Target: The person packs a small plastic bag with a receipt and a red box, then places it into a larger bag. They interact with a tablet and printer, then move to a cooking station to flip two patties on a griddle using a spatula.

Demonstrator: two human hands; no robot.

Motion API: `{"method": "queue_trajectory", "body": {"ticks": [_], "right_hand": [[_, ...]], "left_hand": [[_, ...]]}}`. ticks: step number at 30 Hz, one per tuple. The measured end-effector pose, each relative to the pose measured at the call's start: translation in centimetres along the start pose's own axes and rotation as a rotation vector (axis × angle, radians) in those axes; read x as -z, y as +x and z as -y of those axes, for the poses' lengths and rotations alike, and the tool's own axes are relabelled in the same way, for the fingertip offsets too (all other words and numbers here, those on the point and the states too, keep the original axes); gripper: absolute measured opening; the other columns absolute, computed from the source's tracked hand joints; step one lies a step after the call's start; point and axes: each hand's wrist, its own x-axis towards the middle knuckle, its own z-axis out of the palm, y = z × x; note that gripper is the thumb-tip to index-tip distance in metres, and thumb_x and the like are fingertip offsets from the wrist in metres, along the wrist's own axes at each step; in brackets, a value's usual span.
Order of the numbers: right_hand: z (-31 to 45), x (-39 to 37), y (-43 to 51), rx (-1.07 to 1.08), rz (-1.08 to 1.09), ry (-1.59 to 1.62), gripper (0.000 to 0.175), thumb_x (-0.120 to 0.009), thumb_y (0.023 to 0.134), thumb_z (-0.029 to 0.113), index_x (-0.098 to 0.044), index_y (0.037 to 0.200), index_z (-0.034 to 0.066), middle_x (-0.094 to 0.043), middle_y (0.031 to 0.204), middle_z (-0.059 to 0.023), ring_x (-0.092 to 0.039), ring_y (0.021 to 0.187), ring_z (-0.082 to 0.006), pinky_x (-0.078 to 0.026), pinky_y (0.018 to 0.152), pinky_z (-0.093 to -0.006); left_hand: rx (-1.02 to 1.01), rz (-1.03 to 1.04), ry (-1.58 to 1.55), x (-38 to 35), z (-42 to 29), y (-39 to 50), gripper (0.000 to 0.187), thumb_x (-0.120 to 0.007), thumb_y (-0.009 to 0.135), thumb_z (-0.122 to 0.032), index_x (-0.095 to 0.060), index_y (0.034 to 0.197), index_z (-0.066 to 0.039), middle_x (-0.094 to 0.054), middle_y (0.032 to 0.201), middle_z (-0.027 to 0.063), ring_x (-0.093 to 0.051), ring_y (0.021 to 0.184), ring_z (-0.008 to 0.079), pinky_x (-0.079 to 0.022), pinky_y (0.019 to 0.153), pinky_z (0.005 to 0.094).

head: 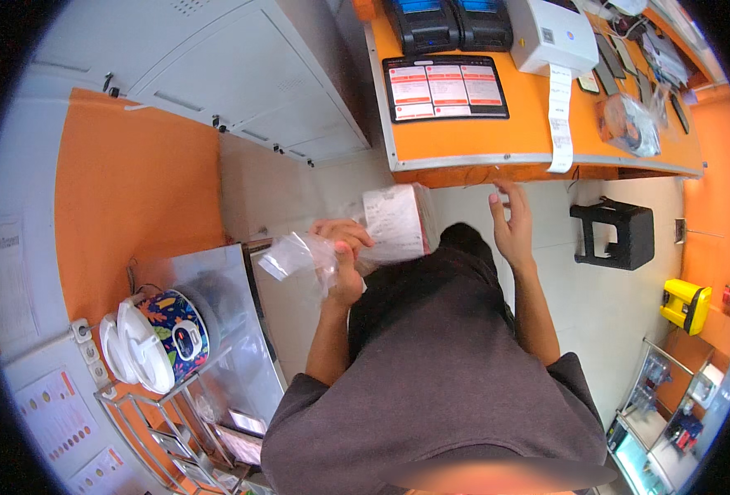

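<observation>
My left hand (pixel 343 250) grips the gathered neck of a clear plastic bag (pixel 297 255). Inside the bag is a box-shaped package, and a white printed paper slip (pixel 393 223) covers the side that faces me. My right hand (pixel 513 226) is raised near the counter's front edge, fingers apart and slightly curled, with nothing visible in it. On the orange counter (pixel 451 141) beyond, a long printed strip (pixel 561 117) hangs from a white label printer (pixel 553 37) over the front edge.
A tablet (pixel 445 88), a black terminal (pixel 423 28) and another bagged package (pixel 630 124) occupy the counter. A black stool (pixel 615 234) stands on the floor at right. Grey lockers (pixel 216 62) rise at upper left; a patterned rice cooker (pixel 173 337) sits on a metal table (pixel 235 315).
</observation>
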Motion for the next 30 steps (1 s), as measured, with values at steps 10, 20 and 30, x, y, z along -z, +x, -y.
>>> {"method": "queue_trajectory", "body": {"ticks": [10,20,30], "right_hand": [[-0.5,-1.9,13.2,0.272,0.038,-0.586,0.04,-0.065,0.096,0.029,-0.06,0.131,0.0108,-0.046,0.142,-0.015,-0.036,0.134,-0.038,-0.029,0.108,-0.0545],[-2.0,-3.8,17.4,0.284,0.191,-0.664,0.042,-0.062,0.096,0.036,-0.061,0.135,0.0207,-0.037,0.153,-0.0127,-0.029,0.14,-0.0384,-0.022,0.11,-0.0581],[-2.5,-4.4,18.2,0.331,0.146,-0.685,0.037,-0.066,0.09,0.025,-0.067,0.127,0.0245,-0.04,0.151,-0.0103,-0.032,0.136,-0.037,-0.024,0.107,-0.057]], "left_hand": [[0.045,-0.065,0.058,1.2,1.9,10.6,0.056,-0.017,0.111,-0.043,-0.035,0.069,-0.011,-0.061,0.076,0.0093,-0.054,0.092,0.027,-0.038,0.095,0.0432],[0.183,-0.278,0.074,1.8,4.1,13.7,0.056,-0.016,0.111,-0.042,-0.034,0.067,-0.011,-0.061,0.073,0.0087,-0.055,0.093,0.0262,-0.033,0.102,0.0472],[0.242,-0.304,0.078,3.1,6.1,15.5,0.057,-0.017,0.111,-0.04,-0.032,0.065,-0.011,-0.058,0.074,0.0113,-0.053,0.096,0.0269,-0.037,0.098,0.0444]]}}
